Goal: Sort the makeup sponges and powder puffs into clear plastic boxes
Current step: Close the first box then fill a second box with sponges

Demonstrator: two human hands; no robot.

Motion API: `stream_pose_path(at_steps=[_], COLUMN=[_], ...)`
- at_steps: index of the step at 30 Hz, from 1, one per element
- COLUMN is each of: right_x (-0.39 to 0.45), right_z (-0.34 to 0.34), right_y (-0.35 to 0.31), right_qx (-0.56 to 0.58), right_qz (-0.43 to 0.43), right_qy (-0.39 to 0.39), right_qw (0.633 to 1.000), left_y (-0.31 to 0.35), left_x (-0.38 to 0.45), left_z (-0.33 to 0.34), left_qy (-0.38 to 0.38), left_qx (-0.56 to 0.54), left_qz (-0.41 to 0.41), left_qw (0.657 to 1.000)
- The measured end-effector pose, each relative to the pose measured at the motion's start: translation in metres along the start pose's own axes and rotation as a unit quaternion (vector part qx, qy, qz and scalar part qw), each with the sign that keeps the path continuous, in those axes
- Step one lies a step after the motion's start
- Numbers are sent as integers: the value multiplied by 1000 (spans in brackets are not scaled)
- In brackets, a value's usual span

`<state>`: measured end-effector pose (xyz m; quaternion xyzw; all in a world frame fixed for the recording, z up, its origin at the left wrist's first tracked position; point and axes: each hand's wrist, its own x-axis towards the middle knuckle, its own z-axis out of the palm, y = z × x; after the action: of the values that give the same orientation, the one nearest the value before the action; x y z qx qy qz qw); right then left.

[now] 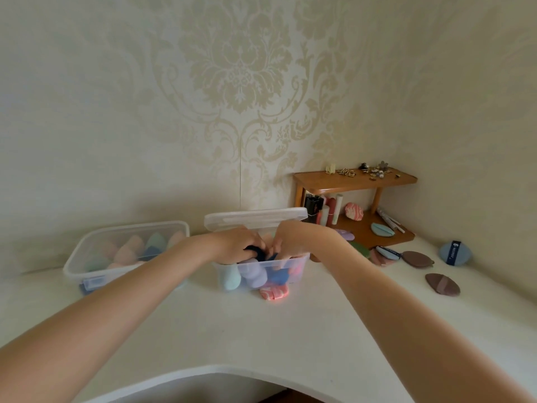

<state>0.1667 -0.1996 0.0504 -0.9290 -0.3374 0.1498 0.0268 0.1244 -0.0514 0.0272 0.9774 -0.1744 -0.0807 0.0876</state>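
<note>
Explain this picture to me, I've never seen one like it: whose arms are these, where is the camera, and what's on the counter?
The camera sits on a person's head, looking forward and down, so the arms are their own. Both hands reach into an open clear plastic box of coloured sponges. The left hand grips a dark navy puff; the right hand presses in beside it, its grip unclear. A second, lidded clear box of pastel sponges stands to the left. On the white counter lie a pink marbled puff, two brown oval puffs and a blue round puff. A small wooden shelf stands in the corner.
</note>
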Motion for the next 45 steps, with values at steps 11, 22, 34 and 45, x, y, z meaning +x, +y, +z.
stream_pose_path(at_steps=[11, 22, 34, 45], right_x=[-30, -67, -63, -78], right_z=[-13, -16, 31, -15], right_y=[5, 10, -3, -50], right_qx=[110, 62, 11, 29], right_qz=[18, -35, -16, -43], right_qy=[65, 208, 234, 379], right_qw=[992, 976, 972, 924], left_y=[33, 27, 39, 35], left_x=[-48, -67, -71, -113], left_z=[-6, -19, 22, -32], left_qy=[349, 324, 238, 341], left_qx=[144, -129, 79, 99], left_qz=[138, -91, -140, -167], left_qw=[916, 933, 958, 920])
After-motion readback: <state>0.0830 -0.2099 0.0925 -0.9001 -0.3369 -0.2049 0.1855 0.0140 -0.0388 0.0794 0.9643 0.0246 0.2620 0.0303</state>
